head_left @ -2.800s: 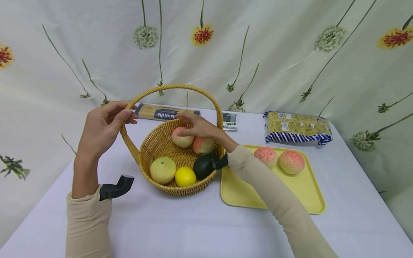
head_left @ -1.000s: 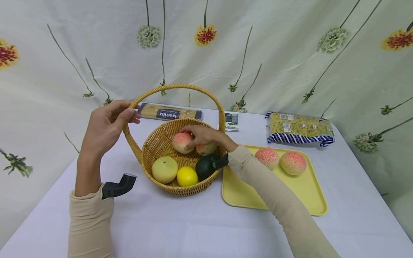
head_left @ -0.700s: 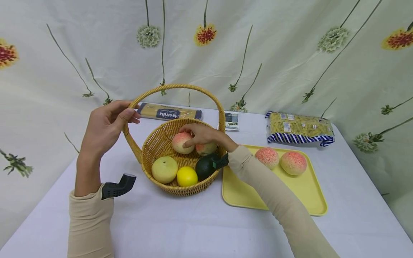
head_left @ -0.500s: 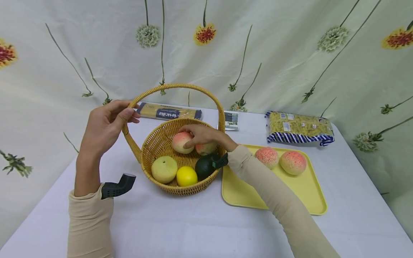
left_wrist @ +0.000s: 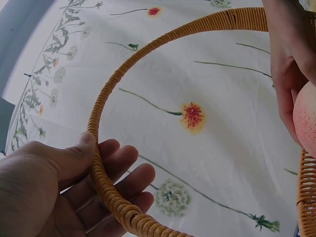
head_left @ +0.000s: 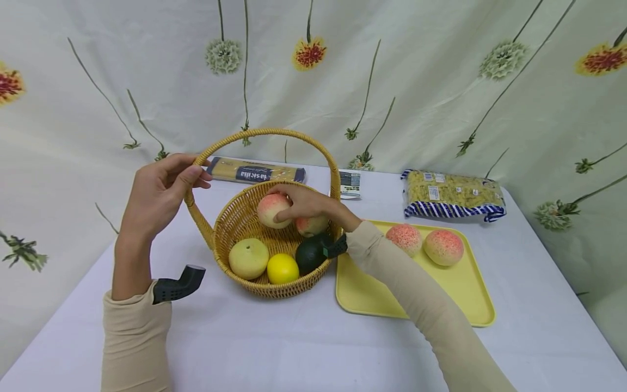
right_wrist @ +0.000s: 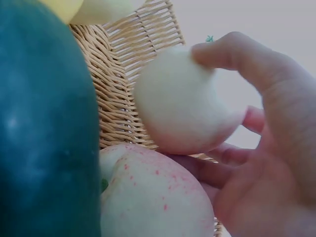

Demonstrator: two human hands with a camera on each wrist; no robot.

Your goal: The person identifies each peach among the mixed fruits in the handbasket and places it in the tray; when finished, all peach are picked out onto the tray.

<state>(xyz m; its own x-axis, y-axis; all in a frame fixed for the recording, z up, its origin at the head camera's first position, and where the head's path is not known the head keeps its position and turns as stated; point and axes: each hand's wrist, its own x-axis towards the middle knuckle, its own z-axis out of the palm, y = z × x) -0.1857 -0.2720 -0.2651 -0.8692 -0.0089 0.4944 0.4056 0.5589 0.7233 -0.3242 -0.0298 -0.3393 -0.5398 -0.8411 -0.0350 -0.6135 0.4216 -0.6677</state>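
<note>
In the head view my left hand [head_left: 157, 190] holds the left side of the wicker basket's handle [head_left: 274, 132], thumb in front and fingers behind. My right hand [head_left: 308, 202] reaches into the basket [head_left: 274, 291] and grips a pink-and-cream peach [head_left: 271, 210]. The right wrist view shows thumb and fingers around that peach [right_wrist: 180, 103], which appears raised off the basket floor. A second peach [head_left: 311, 226] lies partly under the hand. Nearer the front rim sit a dark green oval fruit [head_left: 308, 255], a yellow fruit [head_left: 282, 269] and a pale yellow-green round fruit [head_left: 249, 258].
Right of the basket is a yellow tray [head_left: 369, 294] with one peach [head_left: 404, 239] beside another [head_left: 443, 246]; my right forearm crosses it. Along the back lie a spaghetti pack [head_left: 254, 171], a small printed packet [head_left: 350, 184] and a pasta bag [head_left: 453, 193].
My right hand, earlier hovering with spread fingers, has lowered onto the peach and gripped it. Since half a second ago, hand and peach have shifted slightly up and left. The left hand stays put.
</note>
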